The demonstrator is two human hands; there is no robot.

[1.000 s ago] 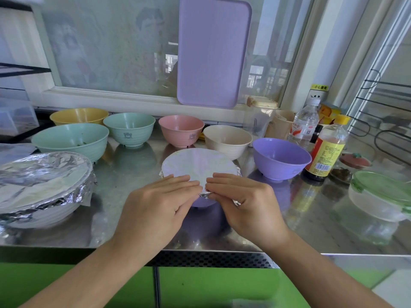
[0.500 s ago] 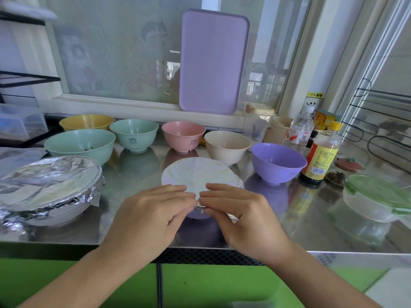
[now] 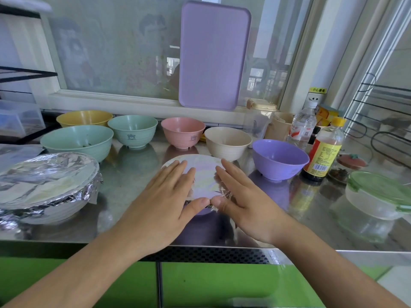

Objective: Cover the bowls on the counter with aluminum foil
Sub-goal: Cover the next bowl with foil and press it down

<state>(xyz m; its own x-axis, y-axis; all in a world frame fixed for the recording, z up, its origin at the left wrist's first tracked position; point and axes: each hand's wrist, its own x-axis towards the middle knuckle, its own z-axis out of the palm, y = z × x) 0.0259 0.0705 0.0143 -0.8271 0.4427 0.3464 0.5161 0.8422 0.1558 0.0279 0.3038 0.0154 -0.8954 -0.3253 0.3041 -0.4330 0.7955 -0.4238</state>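
Observation:
A small purple bowl stands at the front middle of the steel counter [image 3: 133,174], topped with a smooth sheet of aluminum foil [image 3: 203,172]. My left hand [image 3: 164,196] and my right hand [image 3: 242,196] lie flat on that foil with fingers spread, thumbs touching at its near edge. A big bowl wrapped in crinkled foil [image 3: 44,185] sits at the left. Uncovered bowls stand behind: yellow [image 3: 84,118], large green [image 3: 77,141], small green [image 3: 133,131], pink [image 3: 182,132], cream [image 3: 227,142], purple [image 3: 279,158].
A lilac tray [image 3: 213,56] leans on the window. At the right stand a water bottle [image 3: 301,127], a sauce bottle [image 3: 323,152] and a glass container with a green lid [image 3: 380,196]. Loose foil [image 3: 15,152] lies at the far left.
Both hands have gone from pinching the foil at the bowl's near rim to lying flat on top of it with fingers spread. The view has shifted slightly.

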